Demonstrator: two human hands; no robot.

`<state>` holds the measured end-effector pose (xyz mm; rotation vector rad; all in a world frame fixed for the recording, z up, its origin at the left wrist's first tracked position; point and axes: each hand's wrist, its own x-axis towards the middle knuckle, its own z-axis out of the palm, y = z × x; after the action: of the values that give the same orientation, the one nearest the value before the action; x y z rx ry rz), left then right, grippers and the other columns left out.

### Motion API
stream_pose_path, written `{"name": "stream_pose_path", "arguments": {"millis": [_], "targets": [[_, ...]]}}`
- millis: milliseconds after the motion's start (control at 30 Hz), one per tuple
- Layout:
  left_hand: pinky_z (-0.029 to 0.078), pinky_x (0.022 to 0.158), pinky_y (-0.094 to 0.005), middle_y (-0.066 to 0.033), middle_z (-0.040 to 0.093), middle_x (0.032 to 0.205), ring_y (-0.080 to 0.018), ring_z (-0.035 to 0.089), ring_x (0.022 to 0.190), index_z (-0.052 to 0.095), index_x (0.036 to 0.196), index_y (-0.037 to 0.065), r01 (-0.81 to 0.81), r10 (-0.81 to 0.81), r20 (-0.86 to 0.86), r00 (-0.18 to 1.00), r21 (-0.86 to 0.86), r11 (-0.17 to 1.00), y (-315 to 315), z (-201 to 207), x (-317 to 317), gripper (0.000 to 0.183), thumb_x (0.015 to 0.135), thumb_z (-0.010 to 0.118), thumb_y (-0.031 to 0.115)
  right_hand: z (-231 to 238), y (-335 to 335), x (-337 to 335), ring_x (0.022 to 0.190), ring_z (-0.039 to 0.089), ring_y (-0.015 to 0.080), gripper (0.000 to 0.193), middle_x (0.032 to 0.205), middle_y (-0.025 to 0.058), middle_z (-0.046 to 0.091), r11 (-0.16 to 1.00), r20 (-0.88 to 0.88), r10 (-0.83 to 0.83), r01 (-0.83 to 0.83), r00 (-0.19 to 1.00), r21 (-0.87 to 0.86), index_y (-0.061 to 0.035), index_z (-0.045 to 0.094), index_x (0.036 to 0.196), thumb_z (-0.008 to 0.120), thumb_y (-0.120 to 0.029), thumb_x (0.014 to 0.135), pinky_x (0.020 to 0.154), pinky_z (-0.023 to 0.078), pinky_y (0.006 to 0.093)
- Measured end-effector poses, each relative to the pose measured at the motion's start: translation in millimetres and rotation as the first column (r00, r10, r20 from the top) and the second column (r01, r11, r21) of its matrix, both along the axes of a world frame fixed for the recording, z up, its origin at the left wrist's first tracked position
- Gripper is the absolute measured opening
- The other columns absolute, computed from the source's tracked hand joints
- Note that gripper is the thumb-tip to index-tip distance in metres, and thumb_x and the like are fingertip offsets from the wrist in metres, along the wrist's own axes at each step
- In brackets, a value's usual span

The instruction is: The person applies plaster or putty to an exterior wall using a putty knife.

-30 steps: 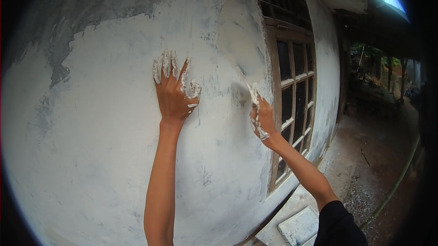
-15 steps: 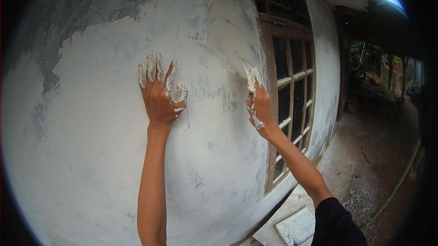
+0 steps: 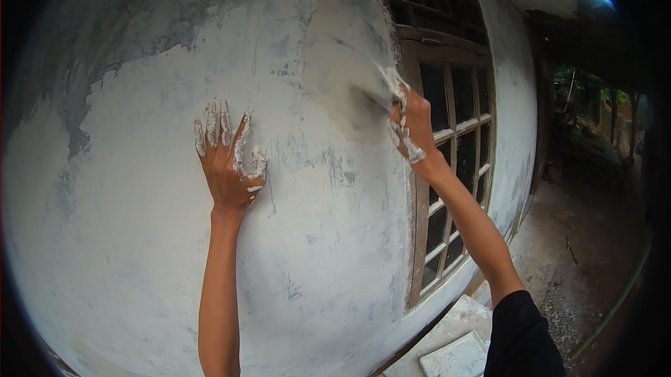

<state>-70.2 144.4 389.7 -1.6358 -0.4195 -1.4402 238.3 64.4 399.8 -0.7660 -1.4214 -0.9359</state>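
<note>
My left hand (image 3: 225, 174) lies against the white-coated wall (image 3: 140, 237), fingers spread, with white putty caked along them. It holds nothing. Higher up and to the right, beside the window frame, my right hand (image 3: 414, 125) is closed around what looks like a putty knife (image 3: 376, 97). Its thin blade points left toward the wall and is partly blurred; the handle is hidden in my grip. White paste covers the thumb side of that hand. A damp-looking beige patch (image 3: 328, 62) of coating lies left of the blade.
Right of my right hand is a wooden window (image 3: 458, 132) with several dark panes. Bare grey wall (image 3: 147, 13) shows at the upper left. On the ground at lower right, a whitish slab (image 3: 456, 357) lies by the wall. A long pole (image 3: 611, 310) crosses the ground farther right.
My right hand has risen and shifted slightly right, and the blade has turned to show more of its face. My left hand keeps its place on the wall while the view shifts slightly.
</note>
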Motion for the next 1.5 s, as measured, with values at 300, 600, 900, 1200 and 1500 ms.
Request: {"name": "stream_pose_path", "arguments": {"millis": [300, 600, 900, 1200, 1500], "targets": [[0.025, 0.11, -0.0507, -0.0189, 0.05, 0.132, -0.0358, 0.041, 0.127, 0.055, 0.127, 0.007, -0.001, 0.001, 0.007, 1.0, -0.009, 1.0, -3, 4, 13, 0.07, 0.06, 0.067, 0.022, 171, 76, 68, 0.075, 0.06, 0.0428, 0.015, 0.076, 0.0259, 0.059, 0.958, 0.193, -0.286, 0.276, 0.939, 0.075, 0.005, 0.056, 0.091, 0.052, -0.004, 0.08, 0.066, 0.049, 0.0462], [0.019, 0.111, -0.0533, -0.0181, 0.053, 0.128, -0.036, 0.04, 0.128, 0.057, 0.123, 0.003, -0.065, 0.065, 0.057, 0.996, -0.013, 0.998, 1, 0, 8, 0.056, 0.082, 0.055, 0.041, -47, 34, 58, 0.09, 0.061, 0.0412, 0.045, 0.101, 0.0261, 0.059, 0.918, 0.417, -0.193, 0.313, 0.888, -0.243, 0.0008, 0.053, 0.119, 0.062, -0.003, 0.075, 0.078, 0.053, 0.0447], [0.022, 0.111, -0.0518, -0.0189, 0.054, 0.126, -0.034, 0.044, 0.125, 0.057, 0.124, 0.006, -0.01, 0.01, 0.051, 0.999, -0.007, 1.0, -1, 1, 14, 0.069, 0.073, 0.063, 0.051, 109, 30, 93, 0.086, 0.057, 0.0418, 0.039, 0.092, 0.0244, 0.059, 0.987, 0.24, -0.136, 0.152, 0.961, -0.05, 0.0011, 0.051, 0.117, 0.052, 0.002, 0.078, 0.073, 0.048, 0.0456], [0.018, 0.112, -0.0507, -0.0176, 0.05, 0.133, -0.0339, 0.038, 0.131, 0.06, 0.12, 0.004, -0.107, 0.106, 0.036, 0.994, 0.036, 0.994, -11, 5, 21, 0.046, 0.077, 0.055, 0.02, -154, 65, 106, 0.095, 0.059, 0.0398, 0.054, 0.103, 0.026, 0.055, 0.84, 0.317, -0.182, 0.315, 0.931, -0.443, 0.006, 0.047, 0.123, 0.064, -0.003, 0.072, 0.081, 0.051, 0.0441], [0.019, 0.112, -0.0534, -0.0171, 0.054, 0.128, -0.0335, 0.04, 0.129, 0.058, 0.123, 0.004, -0.134, 0.133, 0.051, 0.99, 0.025, 0.991, 0, 3, 21, 0.066, 0.08, 0.055, 0.056, 71, 48, 97, 0.088, 0.059, 0.0422, 0.042, 0.095, 0.0276, 0.056, 0.985, 0.2, -0.173, 0.166, 0.964, 0.049, 0.0049, 0.049, 0.119, 0.052, 0.001, 0.077, 0.075, 0.049, 0.044]]}}
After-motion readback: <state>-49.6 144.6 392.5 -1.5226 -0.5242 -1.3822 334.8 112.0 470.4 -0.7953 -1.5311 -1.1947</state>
